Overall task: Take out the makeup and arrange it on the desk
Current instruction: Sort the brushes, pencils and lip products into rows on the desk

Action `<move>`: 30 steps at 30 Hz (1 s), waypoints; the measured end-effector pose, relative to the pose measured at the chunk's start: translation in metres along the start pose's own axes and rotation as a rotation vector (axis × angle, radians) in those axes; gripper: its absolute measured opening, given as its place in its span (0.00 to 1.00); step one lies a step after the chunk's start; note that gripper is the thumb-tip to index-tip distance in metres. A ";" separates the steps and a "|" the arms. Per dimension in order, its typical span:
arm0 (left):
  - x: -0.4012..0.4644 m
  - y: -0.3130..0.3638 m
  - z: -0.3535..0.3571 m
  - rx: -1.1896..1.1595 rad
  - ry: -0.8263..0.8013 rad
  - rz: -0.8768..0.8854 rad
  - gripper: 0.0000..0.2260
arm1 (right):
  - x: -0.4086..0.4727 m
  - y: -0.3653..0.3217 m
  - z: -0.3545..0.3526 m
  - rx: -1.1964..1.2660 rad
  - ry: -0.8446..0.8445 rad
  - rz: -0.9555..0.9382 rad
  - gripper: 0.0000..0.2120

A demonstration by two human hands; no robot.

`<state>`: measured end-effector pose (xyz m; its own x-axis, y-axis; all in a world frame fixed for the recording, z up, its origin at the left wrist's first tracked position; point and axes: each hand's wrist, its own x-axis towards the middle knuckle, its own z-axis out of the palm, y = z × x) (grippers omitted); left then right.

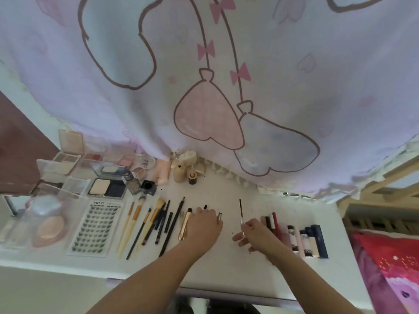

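Nearest you, your right hand (254, 232) pinches a thin wand-like applicator (241, 211) by its near end; its long axis runs almost straight away from you, dark tip pointing toward the curtain. Your left hand (204, 225) lies palm-down on the white desk (226, 268), fingers curved over something small. A dark tip shows past the fingers and a small silvery cap (219, 215) sits just beside them, but whether the hand grips anything I cannot tell.

The applicator sits between two laid-out groups, and that gap decides the coming move. To the right, just beside your right hand, stands the row of lipsticks and tubes (301, 239), all lying parallel, long axes front to back. To the left, past your left hand, a gold tube (184, 225) and the fan of brushes and pencils (154, 225) lie at the same heading. The wand already matches that direction, and your right hand is the nearer one.

Farther left are the false-lash card (96, 227) and sponges (48, 230); beyond them, compacts and palettes (90, 175) and small bottles (181, 171) line the desk's back edge under the printed curtain (204, 75).
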<state>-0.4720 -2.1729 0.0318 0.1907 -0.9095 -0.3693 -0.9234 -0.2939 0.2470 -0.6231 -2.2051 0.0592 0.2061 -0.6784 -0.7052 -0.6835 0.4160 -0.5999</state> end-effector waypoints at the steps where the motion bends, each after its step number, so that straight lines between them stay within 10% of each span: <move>1: 0.001 -0.002 0.002 0.104 0.030 0.013 0.18 | 0.004 0.000 0.011 -0.095 0.000 -0.020 0.09; 16: 0.008 -0.053 0.005 0.196 0.095 0.041 0.18 | 0.029 -0.028 0.089 -0.783 0.124 -0.136 0.21; 24: -0.002 0.030 0.013 0.013 0.091 0.354 0.14 | 0.028 -0.004 -0.037 -0.665 0.270 -0.045 0.09; 30: 0.004 0.110 0.051 -0.011 -0.080 0.234 0.20 | 0.050 0.015 -0.079 -0.690 0.151 0.016 0.09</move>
<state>-0.5894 -2.1940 0.0119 -0.0553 -0.9272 -0.3705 -0.9356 -0.0815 0.3436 -0.6784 -2.2805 0.0445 0.1270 -0.7725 -0.6221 -0.9839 -0.0184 -0.1779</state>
